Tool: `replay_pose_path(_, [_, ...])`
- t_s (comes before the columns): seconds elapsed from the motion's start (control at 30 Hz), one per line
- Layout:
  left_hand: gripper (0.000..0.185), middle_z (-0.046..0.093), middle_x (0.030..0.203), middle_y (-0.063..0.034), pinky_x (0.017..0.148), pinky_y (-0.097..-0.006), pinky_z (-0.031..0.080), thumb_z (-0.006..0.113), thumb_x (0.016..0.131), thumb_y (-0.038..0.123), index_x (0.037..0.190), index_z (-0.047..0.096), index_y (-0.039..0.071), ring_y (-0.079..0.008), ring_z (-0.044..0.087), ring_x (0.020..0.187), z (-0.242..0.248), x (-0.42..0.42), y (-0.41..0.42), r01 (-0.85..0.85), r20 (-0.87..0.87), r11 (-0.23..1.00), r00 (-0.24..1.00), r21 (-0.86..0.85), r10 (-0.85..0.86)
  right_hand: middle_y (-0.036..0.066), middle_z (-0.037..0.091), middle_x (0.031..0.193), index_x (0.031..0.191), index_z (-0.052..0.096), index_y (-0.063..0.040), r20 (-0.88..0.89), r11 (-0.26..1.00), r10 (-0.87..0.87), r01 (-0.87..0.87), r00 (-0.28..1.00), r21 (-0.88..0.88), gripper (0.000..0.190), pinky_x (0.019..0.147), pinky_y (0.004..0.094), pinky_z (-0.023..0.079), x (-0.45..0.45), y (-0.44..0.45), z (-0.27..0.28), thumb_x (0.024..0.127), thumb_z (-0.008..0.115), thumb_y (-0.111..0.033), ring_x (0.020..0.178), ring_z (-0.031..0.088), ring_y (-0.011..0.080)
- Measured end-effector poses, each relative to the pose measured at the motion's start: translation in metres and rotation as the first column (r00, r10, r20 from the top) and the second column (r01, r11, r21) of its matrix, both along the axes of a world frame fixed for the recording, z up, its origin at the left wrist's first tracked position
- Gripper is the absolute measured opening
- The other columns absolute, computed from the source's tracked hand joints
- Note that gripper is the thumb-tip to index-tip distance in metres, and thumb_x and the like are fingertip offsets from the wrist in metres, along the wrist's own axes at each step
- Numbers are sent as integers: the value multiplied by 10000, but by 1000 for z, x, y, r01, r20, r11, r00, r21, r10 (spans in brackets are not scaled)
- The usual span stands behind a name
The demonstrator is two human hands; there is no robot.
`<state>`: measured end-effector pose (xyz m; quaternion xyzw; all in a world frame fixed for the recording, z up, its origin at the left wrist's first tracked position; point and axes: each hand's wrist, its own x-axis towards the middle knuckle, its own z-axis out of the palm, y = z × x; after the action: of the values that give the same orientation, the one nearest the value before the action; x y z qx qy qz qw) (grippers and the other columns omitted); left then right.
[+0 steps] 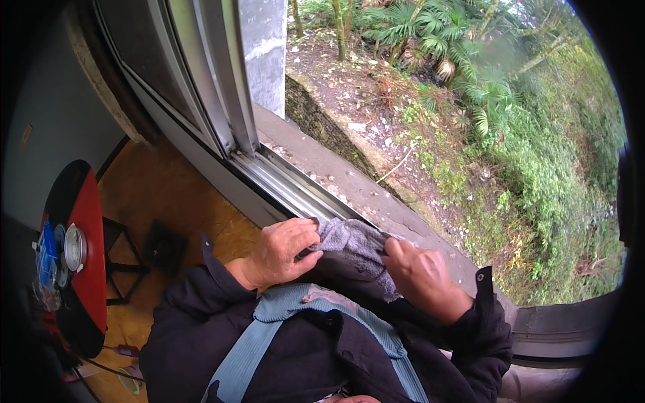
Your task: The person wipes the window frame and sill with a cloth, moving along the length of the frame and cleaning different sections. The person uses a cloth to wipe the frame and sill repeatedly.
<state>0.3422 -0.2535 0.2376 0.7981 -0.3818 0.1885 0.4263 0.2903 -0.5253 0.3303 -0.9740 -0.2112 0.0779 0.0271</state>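
A grey cloth (350,244) is stretched between my two hands, bunched up over the metal window track (297,194). My left hand (282,252) grips the cloth's left end, thumb below and fingers on top. At its right end my right hand (421,274) is closed around a fold of the same cloth. Part of the cloth hangs down beside my right hand. The track under and behind the cloth is hidden; its bare grooves run up and left to the aluminium window frame (242,101).
Outside lies a concrete ledge (322,156), with a stone-edged slope and plants (468,75) beyond. To my left stands a red and black round table (93,242) bearing a metal bowl (75,247) and a blue package (46,257). A black stool (123,262) is beside it.
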Motion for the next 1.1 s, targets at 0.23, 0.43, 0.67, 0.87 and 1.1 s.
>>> replay_pose_path(0.23, [176,686,1002,-137,848,-416,560,730,778,86,926,643,49,-341,682,997,-10,-2,10,-47,12,998,999,-29,47,114,612,749,883,536,-77,85,977,206,-200,975,-74,58,481,402,507,24,19,-8,844,561,-111,598,663,271])
replay_pose_path(0.43, [371,636,1207,-221,939,-450,515,707,796,90,1147,592,53,-400,623,1135,-14,12,26,-223,25,971,974,-87,226,52,598,684,837,549,-79,273,942,279,-208,921,-262,85,450,327,486,38,59,-23,829,586,-156,548,640,177])
replay_pose_path(0.67, [605,524,1374,-253,1059,-471,405,737,799,130,1340,487,25,-429,509,1281,-20,40,46,-444,20,893,895,-79,446,63,627,708,850,574,-68,346,910,383,-286,857,-299,101,488,319,503,88,124,-36,837,596,-166,619,669,186])
replay_pose_path(0.87, [596,598,1181,-190,954,-461,442,771,778,153,1289,494,24,-379,565,1112,-33,77,71,-627,120,778,777,52,618,113,684,780,903,571,-61,396,940,342,-315,852,-134,89,572,389,547,152,178,-69,889,572,-149,692,713,265])
replay_pose_path(1.1, [388,650,1045,-165,888,-451,484,741,770,120,1115,576,49,-380,612,1012,-23,98,60,-620,-18,784,784,35,621,198,677,716,890,573,-57,346,942,103,-203,933,266,171,628,492,539,175,173,-79,884,624,-221,684,681,399])
